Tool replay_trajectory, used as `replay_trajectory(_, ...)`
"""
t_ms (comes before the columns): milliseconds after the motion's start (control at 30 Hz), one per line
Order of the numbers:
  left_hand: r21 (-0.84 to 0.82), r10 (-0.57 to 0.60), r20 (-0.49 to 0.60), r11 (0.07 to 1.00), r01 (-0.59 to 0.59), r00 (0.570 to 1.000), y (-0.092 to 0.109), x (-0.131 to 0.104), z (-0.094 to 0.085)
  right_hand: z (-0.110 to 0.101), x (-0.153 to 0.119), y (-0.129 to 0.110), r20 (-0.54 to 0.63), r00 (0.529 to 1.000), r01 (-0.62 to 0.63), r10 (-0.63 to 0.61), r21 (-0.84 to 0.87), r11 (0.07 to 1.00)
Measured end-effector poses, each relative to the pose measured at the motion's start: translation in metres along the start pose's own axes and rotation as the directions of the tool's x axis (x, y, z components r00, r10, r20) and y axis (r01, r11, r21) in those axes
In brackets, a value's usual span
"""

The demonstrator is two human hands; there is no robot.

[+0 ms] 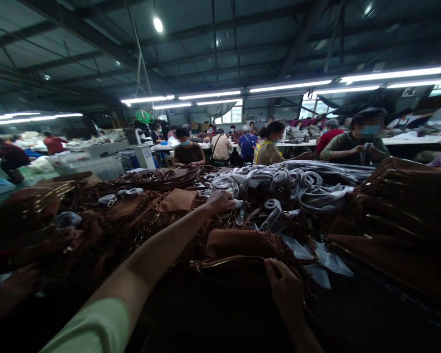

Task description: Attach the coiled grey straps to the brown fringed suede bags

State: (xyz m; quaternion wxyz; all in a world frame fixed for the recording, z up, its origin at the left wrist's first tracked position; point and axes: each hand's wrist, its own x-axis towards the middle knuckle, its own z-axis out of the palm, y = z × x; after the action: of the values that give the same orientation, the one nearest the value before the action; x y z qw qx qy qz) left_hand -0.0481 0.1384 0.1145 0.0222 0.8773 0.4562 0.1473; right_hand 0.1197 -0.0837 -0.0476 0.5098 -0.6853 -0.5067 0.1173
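My left hand (220,202) is stretched far forward over the pile, its fingers closed on the end of a plastic-wrapped strap (238,203). Close to me, my right hand (284,284) pinches the zippered top edge of a brown bag (238,245) between thumb and fingers. The bag lies with its gold zipper (220,263) facing me; its lower part is lost in shadow. Around my left hand lie more rolled straps in clear plastic (272,213) and metal clasps.
Brown fringed bags (132,215) are heaped to the left, and a tall stack of bags (407,211) rises at the right. Another person's hands (20,289) work at the lower left. Across the table sit several people, one handling a strap (367,149). Plastic bins (91,166) stand behind.
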Motion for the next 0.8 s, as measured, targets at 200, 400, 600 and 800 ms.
replay_trajectory(200, -0.055, 0.049, -0.034, 0.997, -0.051, 0.998, 0.027, -0.101, 0.002, -0.003, -0.001, -0.003, -0.012, 1.000, -0.008, 0.009, 0.044, 0.999)
replay_trajectory(400, 0.005, 0.099, 0.202, 0.995, -0.102, 0.974, 0.037, -0.147, 0.029, -0.004, -0.002, -0.002, -0.017, 1.000, 0.002, -0.001, 0.057, 0.998)
replay_trajectory(600, 0.058, -0.103, 0.044, 0.993, 0.101, 0.994, 0.085, -0.100, 0.035, -0.001, -0.001, -0.001, -0.044, 0.999, 0.006, -0.003, 0.048, 0.999)
replay_trajectory(800, -0.045, -0.159, 0.056, 0.986, 0.161, 0.986, 0.102, -0.082, 0.065, -0.004, -0.003, -0.002, -0.046, 0.999, 0.029, -0.025, 0.080, 0.996)
